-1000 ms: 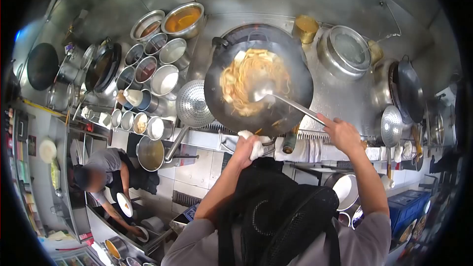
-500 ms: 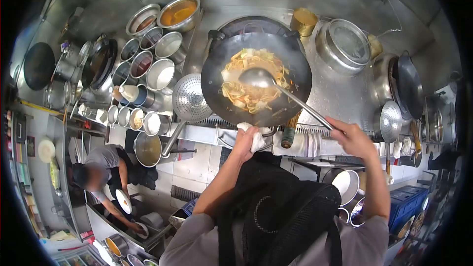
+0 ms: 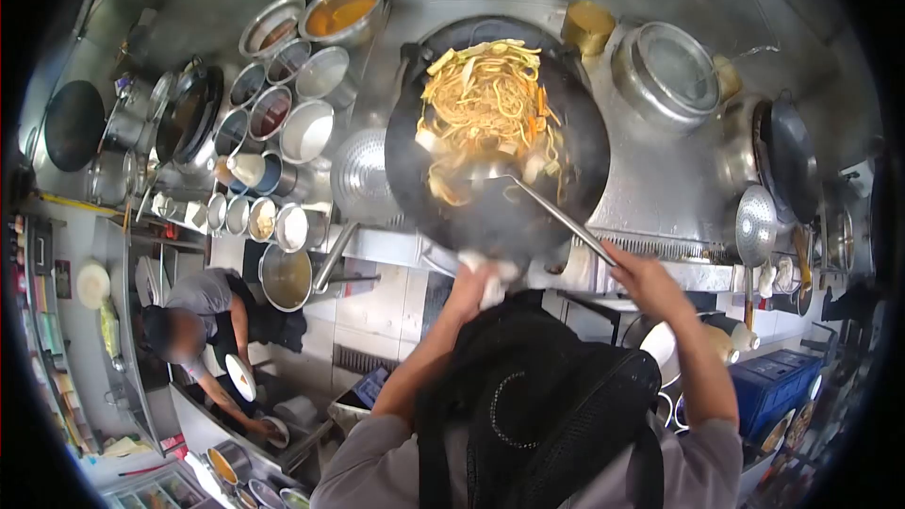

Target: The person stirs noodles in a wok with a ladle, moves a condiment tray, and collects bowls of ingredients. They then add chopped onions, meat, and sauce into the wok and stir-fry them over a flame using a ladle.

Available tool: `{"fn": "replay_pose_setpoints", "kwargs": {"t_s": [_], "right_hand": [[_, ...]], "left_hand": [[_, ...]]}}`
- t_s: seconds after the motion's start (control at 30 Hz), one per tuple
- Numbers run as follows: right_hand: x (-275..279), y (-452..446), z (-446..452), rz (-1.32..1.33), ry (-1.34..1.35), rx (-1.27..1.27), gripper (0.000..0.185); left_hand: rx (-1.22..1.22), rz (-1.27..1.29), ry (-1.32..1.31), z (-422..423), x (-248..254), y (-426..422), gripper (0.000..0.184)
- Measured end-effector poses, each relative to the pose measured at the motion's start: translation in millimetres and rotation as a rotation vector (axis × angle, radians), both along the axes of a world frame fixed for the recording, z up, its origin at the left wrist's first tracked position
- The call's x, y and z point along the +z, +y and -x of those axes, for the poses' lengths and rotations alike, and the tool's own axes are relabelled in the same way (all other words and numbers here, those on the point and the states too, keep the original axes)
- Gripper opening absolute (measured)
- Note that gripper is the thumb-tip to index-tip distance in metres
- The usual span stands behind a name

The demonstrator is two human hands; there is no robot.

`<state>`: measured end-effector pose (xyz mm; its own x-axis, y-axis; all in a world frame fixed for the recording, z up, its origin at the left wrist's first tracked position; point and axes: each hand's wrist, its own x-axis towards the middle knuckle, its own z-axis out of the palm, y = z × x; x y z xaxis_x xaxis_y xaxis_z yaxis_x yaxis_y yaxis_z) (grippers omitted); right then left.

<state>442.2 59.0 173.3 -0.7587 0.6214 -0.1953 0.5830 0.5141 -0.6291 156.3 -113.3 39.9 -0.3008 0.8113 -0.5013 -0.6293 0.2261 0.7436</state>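
From where I stand, the noodles (image 3: 485, 99) lie in the upper centre of the frame, heaped toward the far side of the dark wok (image 3: 586, 170), with paler pieces trailing nearer the middle. The right hand (image 3: 649, 281), right of centre, has its fingers wrapped around the ladle (image 3: 556, 210), whose bowl sits at the heap's near edge. The left hand (image 3: 469, 290), below the wok, grasps a white cloth (image 3: 498, 288) at the near rim; blur hides exactly how the fingers close there. To do this well, I'd keep that cloth thick between skin and metal, tilt smoothly, and let the ladle push under the noodles rather than chop them.
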Motion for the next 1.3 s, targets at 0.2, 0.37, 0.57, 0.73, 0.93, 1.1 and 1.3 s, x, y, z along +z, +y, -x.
{"fn": "replay_pose_setpoints", "kwargs": {"t_s": [0.2, 0.37, 0.57, 0.73, 0.93, 1.1, 1.3], "right_hand": [[122, 29, 7, 0.658, -0.250, -0.268, 0.047], [105, 55, 17, 0.393, -0.445, -0.093, 0.045], [-68, 9, 50, -0.360, -0.232, -0.143, 0.057], [-51, -10, 21, -0.223, -0.045, -0.111, 0.056], [18, -26, 15, 0.119, 0.105, -0.173, 0.046], [23, -33, -4, 0.165, 0.042, -0.394, 0.045], [-57, -41, -14, 0.144, 0.253, -0.634, 0.047]], "left_hand": [[0.116, -0.006, -0.179, 43, -9, 75, 0.024], [0.119, 0.044, -0.196, 31, 30, 86, 0.015], [0.128, -0.051, -0.109, 5, -38, 37, 0.030], [0.077, -0.010, 0.047, 9, -33, 13, 0.034], [0.103, 0.077, 0.029, 65, -22, 104, 0.023], [0.146, 0.018, -0.025, 72, -38, 138, 0.016], [0.182, 0.011, -0.033, 85, -60, 150, 0.032]]}}
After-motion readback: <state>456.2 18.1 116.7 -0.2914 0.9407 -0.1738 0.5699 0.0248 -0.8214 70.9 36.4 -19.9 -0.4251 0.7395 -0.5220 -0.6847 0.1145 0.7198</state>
